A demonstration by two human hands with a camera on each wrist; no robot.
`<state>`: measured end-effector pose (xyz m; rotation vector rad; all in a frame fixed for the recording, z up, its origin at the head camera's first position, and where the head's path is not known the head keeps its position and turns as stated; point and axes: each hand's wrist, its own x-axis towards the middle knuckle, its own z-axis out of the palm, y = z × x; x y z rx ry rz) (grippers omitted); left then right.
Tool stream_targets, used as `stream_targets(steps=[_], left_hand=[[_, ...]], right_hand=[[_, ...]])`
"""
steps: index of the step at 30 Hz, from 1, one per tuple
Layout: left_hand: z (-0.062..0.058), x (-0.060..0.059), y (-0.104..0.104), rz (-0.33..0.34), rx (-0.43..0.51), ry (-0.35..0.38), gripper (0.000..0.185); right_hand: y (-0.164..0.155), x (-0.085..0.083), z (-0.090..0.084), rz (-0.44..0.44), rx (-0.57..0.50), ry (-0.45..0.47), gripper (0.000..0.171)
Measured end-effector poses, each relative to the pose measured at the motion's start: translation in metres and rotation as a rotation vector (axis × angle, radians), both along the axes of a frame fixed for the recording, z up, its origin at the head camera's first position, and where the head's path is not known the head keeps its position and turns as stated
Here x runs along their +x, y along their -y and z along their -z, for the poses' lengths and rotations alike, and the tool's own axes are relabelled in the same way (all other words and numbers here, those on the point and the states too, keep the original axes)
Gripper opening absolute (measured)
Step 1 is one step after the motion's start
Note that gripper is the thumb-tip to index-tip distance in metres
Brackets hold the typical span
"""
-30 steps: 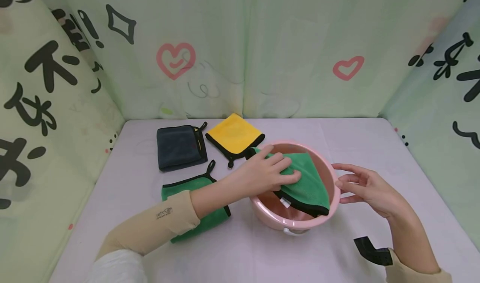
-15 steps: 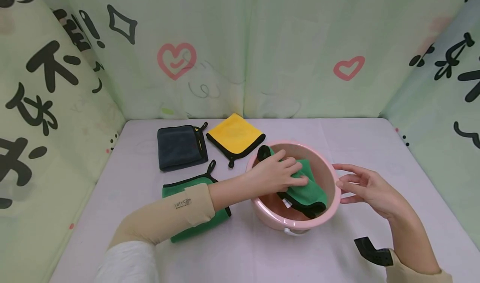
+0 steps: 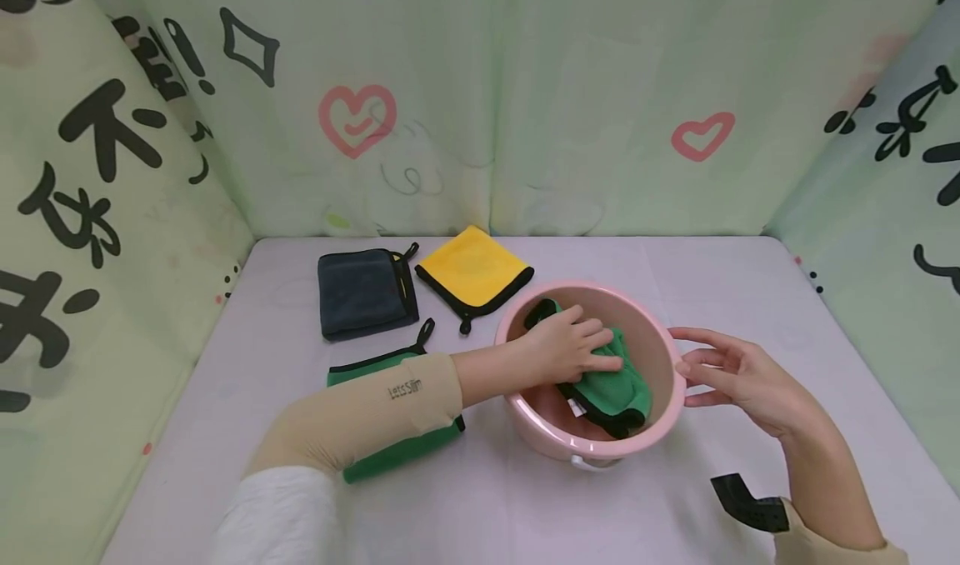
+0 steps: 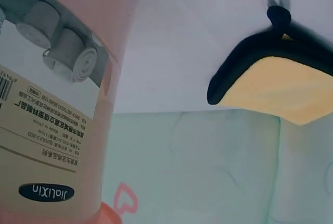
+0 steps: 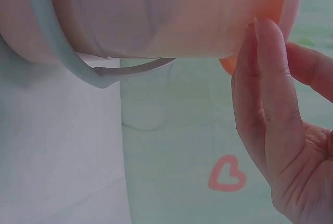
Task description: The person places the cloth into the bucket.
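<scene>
My left hand (image 3: 566, 344) reaches over the near-left rim into a pink bucket (image 3: 536, 432). Its fingers hold a folded green cloth with black edging (image 3: 618, 386), now down inside the bucket; the thumb is mostly hidden. At the bucket's right side, my right hand (image 3: 738, 377) touches the outer wall just under the rim with fairly straight fingertips. The right wrist view shows those fingers (image 5: 281, 94) against the bucket wall (image 5: 171, 15). In the left wrist view, only the bucket's printed label (image 4: 41, 146) and a yellow cloth (image 4: 276, 86) show, without the hand.
Left of the bucket lie a dark blue folded cloth (image 3: 366, 294), a yellow cloth with black edging (image 3: 474, 269) and another green cloth (image 3: 405, 452), partly under the left forearm. A pale handle (image 3: 592, 463) hangs at the bucket's front. Curtains (image 3: 600, 132) enclose the table (image 3: 495, 515).
My left hand has moved right and down into the bucket, and the green cloth has sunk below the rim and crumpled. The right hand has stayed at the bucket's side.
</scene>
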<state>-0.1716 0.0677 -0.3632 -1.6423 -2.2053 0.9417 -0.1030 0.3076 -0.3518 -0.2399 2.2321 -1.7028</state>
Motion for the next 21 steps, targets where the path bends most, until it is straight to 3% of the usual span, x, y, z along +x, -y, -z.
stream_targets(steps=[5,14,21], left_hand=[[0.003,-0.001,-0.008,-0.045,-0.085,0.008,0.041],[0.005,-0.005,-0.024,-0.152,-0.238,0.102,0.047],[0.009,-0.005,-0.030,-0.208,-0.308,0.139,0.048]], right_hand=[[-0.001,0.000,-0.001,-0.002,-0.004,-0.006,0.041],[-0.001,0.001,-0.002,-0.005,-0.001,-0.016,0.041],[0.000,0.000,-0.002,-0.009,-0.004,-0.020,0.042]])
